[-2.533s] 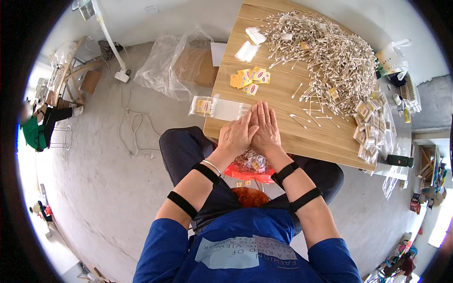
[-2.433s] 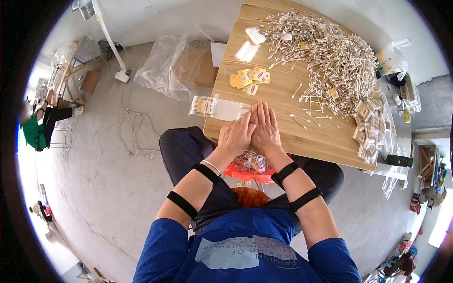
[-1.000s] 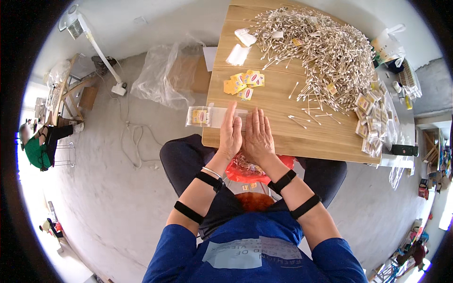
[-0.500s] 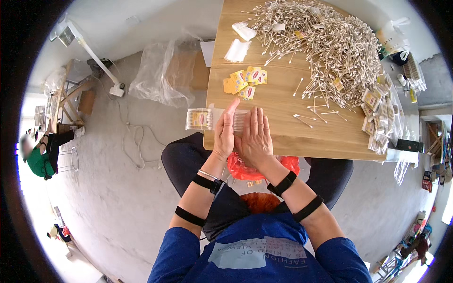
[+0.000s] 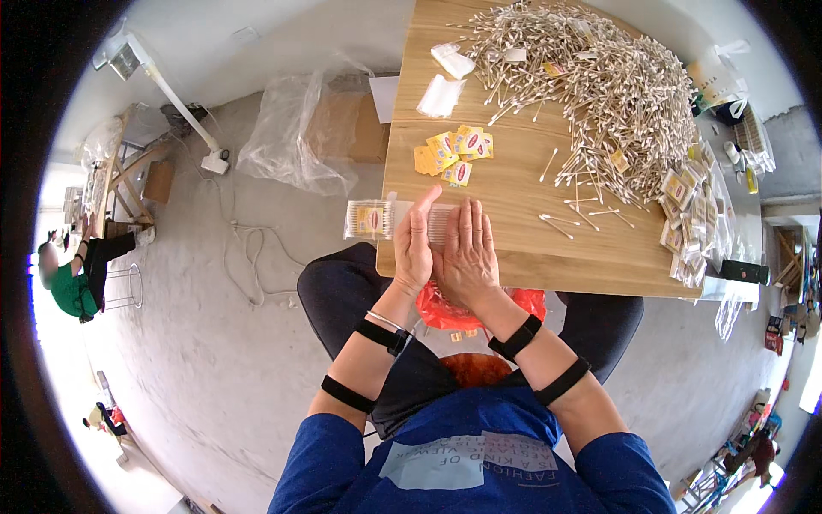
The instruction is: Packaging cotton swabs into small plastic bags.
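My left hand (image 5: 414,250) stands on its edge at the table's near left corner, fingers stretched out and thumb up. Beside it, my right hand (image 5: 467,257) lies palm down with straight fingers held side by side. A row of cotton swabs (image 5: 440,224) shows between the two hands, partly covered by my right fingers; whether it is in a wrapper I cannot tell. Just left of my left hand, a clear pack of cotton swabs (image 5: 369,220) with a yellow label reaches past the table edge. Yellow cards (image 5: 455,152) lie farther back.
A large heap of loose cotton swabs (image 5: 608,94) covers the table's (image 5: 505,184) far right. Filled packs (image 5: 682,218) pile up at the right edge. Clear bags (image 5: 441,96) lie at the far left. A red bag (image 5: 445,317) hangs below the front edge. Another person (image 5: 73,287) sits far left.
The whole view has shifted slightly right and down. Both hands keep nearly the same pose around the row of swabs.
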`<state>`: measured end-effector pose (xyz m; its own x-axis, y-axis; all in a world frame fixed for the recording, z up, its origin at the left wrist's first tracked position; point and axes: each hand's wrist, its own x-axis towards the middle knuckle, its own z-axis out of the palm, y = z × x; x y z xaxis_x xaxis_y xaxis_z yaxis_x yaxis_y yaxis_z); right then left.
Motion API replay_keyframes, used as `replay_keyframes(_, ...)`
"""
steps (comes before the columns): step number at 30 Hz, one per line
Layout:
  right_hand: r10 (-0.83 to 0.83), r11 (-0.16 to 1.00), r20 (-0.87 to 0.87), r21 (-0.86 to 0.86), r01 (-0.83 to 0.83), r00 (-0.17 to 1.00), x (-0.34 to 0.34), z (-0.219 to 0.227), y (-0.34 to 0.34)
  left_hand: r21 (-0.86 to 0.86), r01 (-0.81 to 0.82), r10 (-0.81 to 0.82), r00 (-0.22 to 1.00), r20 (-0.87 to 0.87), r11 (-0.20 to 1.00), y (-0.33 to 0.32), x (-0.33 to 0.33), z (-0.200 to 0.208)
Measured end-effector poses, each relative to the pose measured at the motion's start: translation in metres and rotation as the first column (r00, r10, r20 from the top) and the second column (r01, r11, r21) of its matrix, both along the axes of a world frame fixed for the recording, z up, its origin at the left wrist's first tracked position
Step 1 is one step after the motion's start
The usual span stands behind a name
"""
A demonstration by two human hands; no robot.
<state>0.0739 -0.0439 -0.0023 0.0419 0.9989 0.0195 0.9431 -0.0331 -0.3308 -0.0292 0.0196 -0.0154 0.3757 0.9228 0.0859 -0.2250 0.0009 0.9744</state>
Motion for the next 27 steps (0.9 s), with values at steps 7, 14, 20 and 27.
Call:
replay_keyframes(7, -0.015, 1.0, 0.008, -0.018, 0.015, 1.0, -0.001, 0.0, 0.001, -0.028, -0.061, 0.062, 0.996, 0.058, 0.998, -0.003, 0.005, 0.004)
replay_keyframes(14, -0.001, 1.0, 0.0, -0.015, 0.001, 1.0, -0.001, 0.001, 0.001, -0.017, -0.255, 0.254, 0.965, -0.069, 0.967, -0.005, 0.005, 0.005)
replay_keyframes(20, 0.008, 1.0, 0.044, 0.009, -0.008, 0.999, 0.0, 0.001, 0.001, 0.326, -0.231, 0.391, 0.689, -0.611, 0.917, -0.006, -0.004, 0.034)
replay_keyframes(27, 0.01, 0.996, 0.001, 0.085, -0.01, 1.0, -0.001, 0.0, -0.001, 0.449, -0.139, 0.446, 0.553, -0.704, 0.882, -0.002, -0.006, 0.024)
